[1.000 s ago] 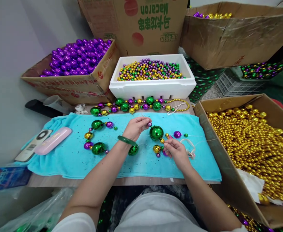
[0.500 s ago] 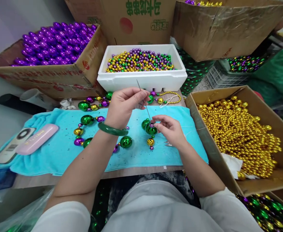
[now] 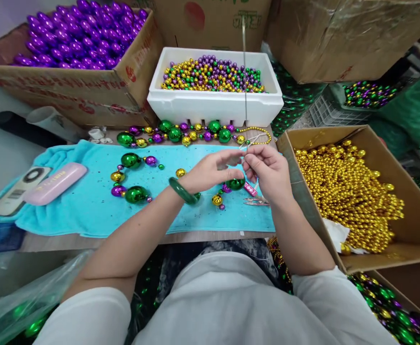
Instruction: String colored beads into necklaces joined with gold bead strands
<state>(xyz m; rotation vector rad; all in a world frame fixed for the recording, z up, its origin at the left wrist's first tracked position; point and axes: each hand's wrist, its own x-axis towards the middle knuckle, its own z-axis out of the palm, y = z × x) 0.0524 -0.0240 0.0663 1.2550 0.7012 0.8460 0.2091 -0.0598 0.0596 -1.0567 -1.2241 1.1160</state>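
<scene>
The right hand (image 3: 270,173) pinches a long needle (image 3: 245,98) between thumb and fingertips, gripping it by its lower end so that the shaft stands almost upright above the fingers. The left hand (image 3: 215,170) has its thumb parted from its fingers, the fingertips right beside the right hand's; I cannot tell whether they touch the needle or a thread. The needle looks light, thin and stiff, likely smooth enough to roll between the fingers, so a firm pinch low on the shaft should steady it best, away from any sharp tip. Just below the fingertips lies a big green bead (image 3: 235,184), with a gold bead (image 3: 217,200) below the left hand; both look glossy, light and probably slippery, best cupped round the sides rather than squeezed. Snips (image 3: 256,201) lie under the right hand, on the blue towel (image 3: 91,215). Farther out, a curve of beads (image 3: 136,194) lies to the left of the left hand, and a box of gold beads (image 3: 349,203) stands to the right of the right hand. Beyond both hands lie a bead garland (image 3: 174,134) and, behind it, a white tub (image 3: 213,106) of small beads.
</scene>
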